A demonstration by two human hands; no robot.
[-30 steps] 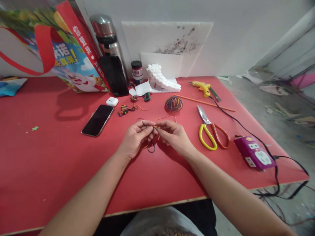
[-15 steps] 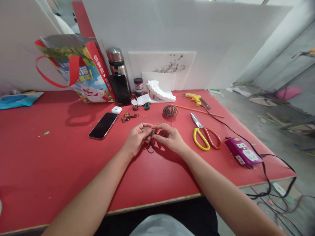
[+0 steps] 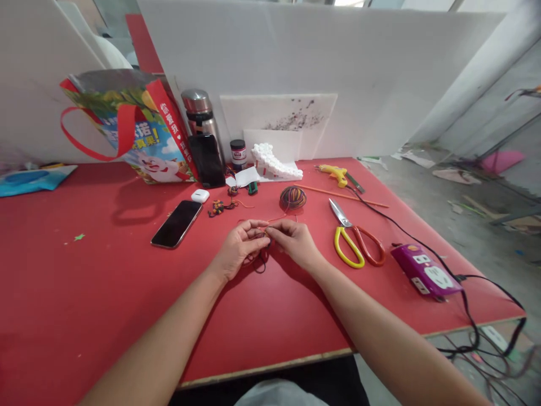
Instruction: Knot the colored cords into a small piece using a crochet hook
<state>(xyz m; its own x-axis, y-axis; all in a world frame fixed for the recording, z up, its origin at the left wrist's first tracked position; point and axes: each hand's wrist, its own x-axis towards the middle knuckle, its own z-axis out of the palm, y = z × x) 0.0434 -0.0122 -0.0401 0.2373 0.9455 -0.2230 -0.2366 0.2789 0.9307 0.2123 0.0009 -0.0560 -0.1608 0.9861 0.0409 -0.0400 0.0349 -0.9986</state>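
Note:
Over the middle of the red table, my left hand [image 3: 240,248] pinches a small bundle of multicoloured yarn [image 3: 261,260], and a dark loop of it hangs below the fingers. My right hand [image 3: 293,242] meets it from the right, thumb and fingertips pinched on the same yarn. Much of the piece is hidden by the fingers. A thin orange strand runs from between the hands back to a ball of dark multicoloured yarn [image 3: 293,197] lying just behind them. Small knotted yarn pieces [image 3: 217,207] lie behind and left of my left hand.
The red table [image 3: 127,304] holds a black phone [image 3: 176,224], white case [image 3: 200,195], open scissors [image 3: 349,231], yellow glue gun [image 3: 336,173] and purple power socket [image 3: 425,270] with a cable. Behind stand a bag [image 3: 156,141], flask [image 3: 200,113], upright phone [image 3: 207,160] and jar [image 3: 239,154].
The whole view has shifted, with the table and its things slightly lower. Both hands stay together on the yarn, and the left thumb now lies further over it.

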